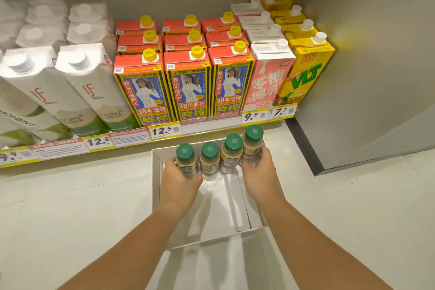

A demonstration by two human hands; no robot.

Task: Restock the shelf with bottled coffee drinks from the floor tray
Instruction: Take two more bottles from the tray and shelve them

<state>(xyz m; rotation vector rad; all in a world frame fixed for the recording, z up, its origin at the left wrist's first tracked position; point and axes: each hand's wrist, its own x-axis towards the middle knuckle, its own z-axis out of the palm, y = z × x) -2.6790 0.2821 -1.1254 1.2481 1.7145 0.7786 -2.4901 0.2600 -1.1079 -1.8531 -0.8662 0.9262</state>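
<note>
Four bottled coffee drinks (pixel 209 158) with green caps stand in a tight row above the far end of the white floor tray (pixel 211 219), pressed between two hands. The left hand (pixel 180 178) clamps the leftmost bottle, its fingers (pixel 170 162) curled closed around the bottle's side; the right hand (pixel 257 168) does the same at the rightmost bottle, fingers wrapped around its body. The two middle bottles are squeezed between the outer ones, touching them. Whether the bottles' bases rest on the tray bottom or hang just above it cannot be told. The rest of the tray nearer the person is bare white cardboard.

Beyond the tray runs the bottom shelf (pixel 164 135), its edge lined with yellow price tags. Straight behind the tray stand red-and-blue coconut juice cartons (pixel 188 85) with yellow caps, filling the shelf front there. Left of the tray's line are white coconut water cartons (pixel 77 87); to its right a pink carton (pixel 266 82) and a yellow lemon tea carton (pixel 306 75), then a grey wall panel (pixel 364 66).
</note>
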